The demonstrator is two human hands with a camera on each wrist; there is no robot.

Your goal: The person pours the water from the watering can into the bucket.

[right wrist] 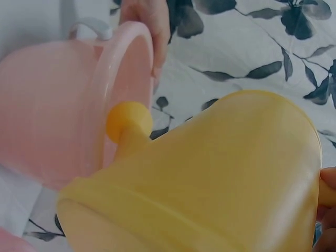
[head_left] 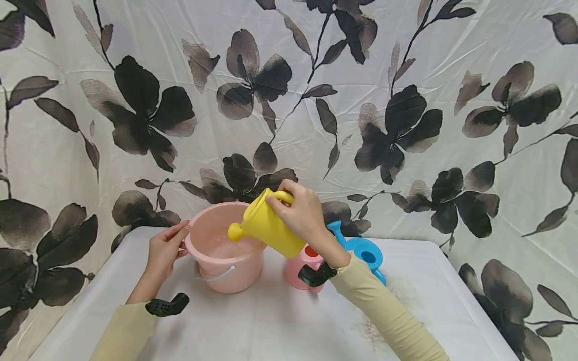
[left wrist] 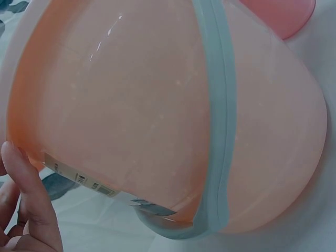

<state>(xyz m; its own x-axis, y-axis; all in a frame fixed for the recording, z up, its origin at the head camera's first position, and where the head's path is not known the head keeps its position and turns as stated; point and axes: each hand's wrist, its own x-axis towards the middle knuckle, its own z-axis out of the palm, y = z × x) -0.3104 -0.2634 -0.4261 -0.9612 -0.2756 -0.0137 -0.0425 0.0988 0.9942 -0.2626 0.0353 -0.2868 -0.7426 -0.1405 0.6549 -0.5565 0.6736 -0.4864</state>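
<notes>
My right hand (head_left: pixel 301 209) grips a yellow watering can (head_left: pixel 271 225) by its handle. The can is tilted over the pink bucket (head_left: pixel 230 278), its round spout head (right wrist: pixel 128 121) at the bucket's mouth. On the bucket's left side my left hand (head_left: pixel 164 249) pinches the rim, with the thumb (left wrist: pixel 29 189) against the outer wall near a paper label (left wrist: pixel 79 176). A pale blue-grey bucket handle (left wrist: pixel 218 121) hangs down the front.
Right of the bucket stand a pink watering can (head_left: pixel 295 271), partly behind my right wrist, and a blue watering can (head_left: pixel 361 248). Brownish smudges (head_left: pixel 372 331) mark the white table (head_left: pixel 271 326). A floral cloth (head_left: pixel 289 125) hangs behind.
</notes>
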